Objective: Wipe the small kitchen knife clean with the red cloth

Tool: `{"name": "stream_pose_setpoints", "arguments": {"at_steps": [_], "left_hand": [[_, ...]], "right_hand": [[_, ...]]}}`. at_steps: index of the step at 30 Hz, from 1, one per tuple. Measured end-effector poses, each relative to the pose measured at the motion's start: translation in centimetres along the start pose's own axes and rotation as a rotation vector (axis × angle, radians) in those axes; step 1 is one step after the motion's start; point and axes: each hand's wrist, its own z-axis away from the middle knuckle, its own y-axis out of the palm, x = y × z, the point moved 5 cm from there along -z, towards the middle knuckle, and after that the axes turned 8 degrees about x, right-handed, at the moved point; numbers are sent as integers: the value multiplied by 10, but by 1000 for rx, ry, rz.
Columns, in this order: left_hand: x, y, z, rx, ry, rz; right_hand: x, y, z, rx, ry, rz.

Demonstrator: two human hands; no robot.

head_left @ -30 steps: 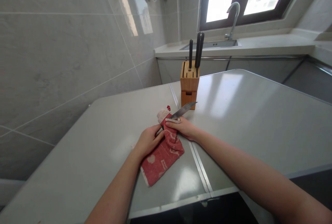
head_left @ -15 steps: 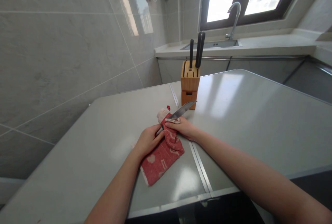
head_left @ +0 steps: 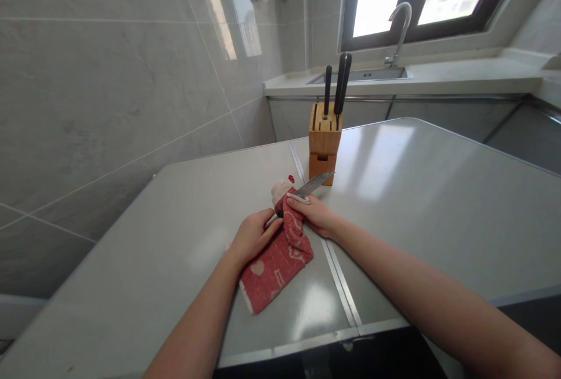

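Observation:
My left hand (head_left: pixel 255 235) is closed round the handle of a knife (head_left: pixel 316 182), whose blade points away to the upper right. A red cloth (head_left: pixel 274 278) with pale hearts and a white edge is folded over the middle of the knife. My right hand (head_left: pixel 316 213) pinches that fold against the blade, the thumb on top and the other fingers mostly hidden. The cloth's lower part lies flat on the table under my left wrist. Just beyond the blade tip stands a wooden knife block (head_left: pixel 325 144) with several black-handled pieces upright in it.
The pale table (head_left: pixel 184 215) has a metal seam (head_left: pixel 339 282) running lengthwise between my arms. A tiled wall (head_left: pixel 109 86) borders it on the left. Behind are a counter (head_left: pixel 460 75) with a sink (head_left: pixel 366 75), a tap (head_left: pixel 401 31) and a window.
My right hand and the cloth fold have slid a little along the blade towards its tip, so less blade shows and more of the dark handle end is bare. The view has shifted slightly.

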Motion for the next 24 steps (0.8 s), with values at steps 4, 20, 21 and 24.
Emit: {"name": "stream_pose_setpoints", "arguments": {"at_steps": [4, 20, 21, 24], "left_hand": [[1, 0, 0, 8, -14, -9], [5, -1, 1, 2, -29, -60], [5, -1, 1, 2, -30, -62], [4, -2, 1, 2, -28, -62]], "right_hand": [[1, -2, -1, -55, -20, -75], [0, -5, -5, -91, -37, -124], [0, -5, -5, -90, -34, -110], [0, -4, -4, -58, -39, -85]]}}
